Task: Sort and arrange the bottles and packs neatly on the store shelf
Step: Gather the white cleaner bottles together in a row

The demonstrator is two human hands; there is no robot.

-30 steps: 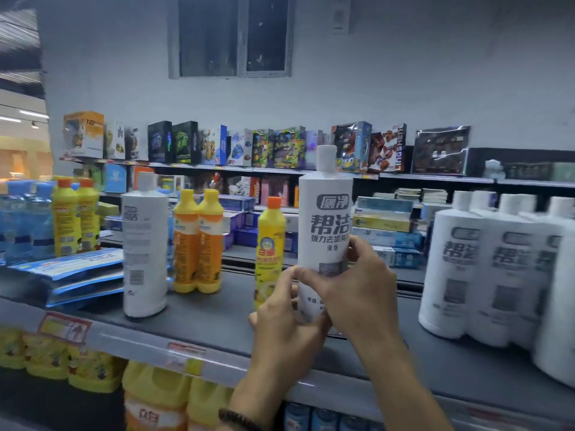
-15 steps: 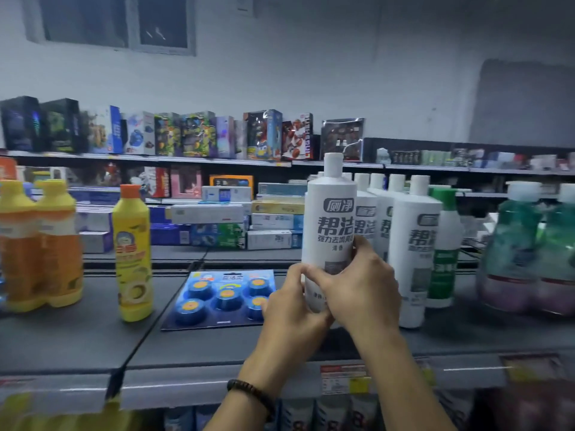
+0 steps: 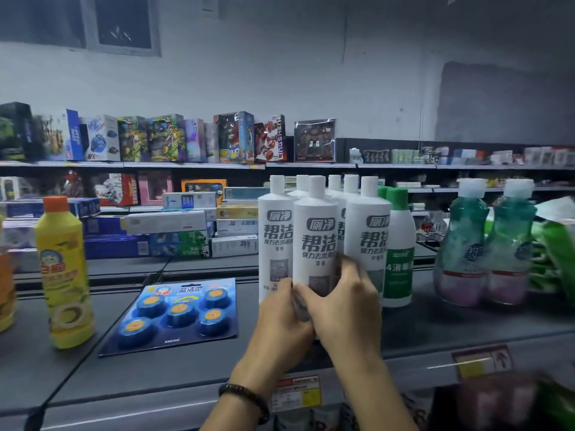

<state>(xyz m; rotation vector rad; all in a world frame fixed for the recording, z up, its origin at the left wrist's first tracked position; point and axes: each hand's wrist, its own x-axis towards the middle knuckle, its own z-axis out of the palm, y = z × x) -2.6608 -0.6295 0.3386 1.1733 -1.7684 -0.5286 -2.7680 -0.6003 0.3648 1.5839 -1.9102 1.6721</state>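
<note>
Both hands grip the lower part of one white cleaner bottle (image 3: 315,231) with a white cap. My left hand (image 3: 281,325) wraps it from the left, my right hand (image 3: 348,312) from the right. The bottle stands upright at the front of a group of several matching white bottles (image 3: 275,231) on the grey shelf (image 3: 420,331); whether its base touches the shelf is hidden by my hands. A green-capped white bottle (image 3: 398,259) stands just right of the group.
A blue pack of round toilet blocks (image 3: 177,312) lies flat left of my hands. A yellow bottle with an orange cap (image 3: 63,275) stands further left. Two green liquid bottles (image 3: 485,244) and green packs (image 3: 557,244) fill the right. Boxes crowd the shelves behind.
The white bottle has travelled right along the shelf in both hands and now sits in among the other white bottles. My view has shifted right and closer.
</note>
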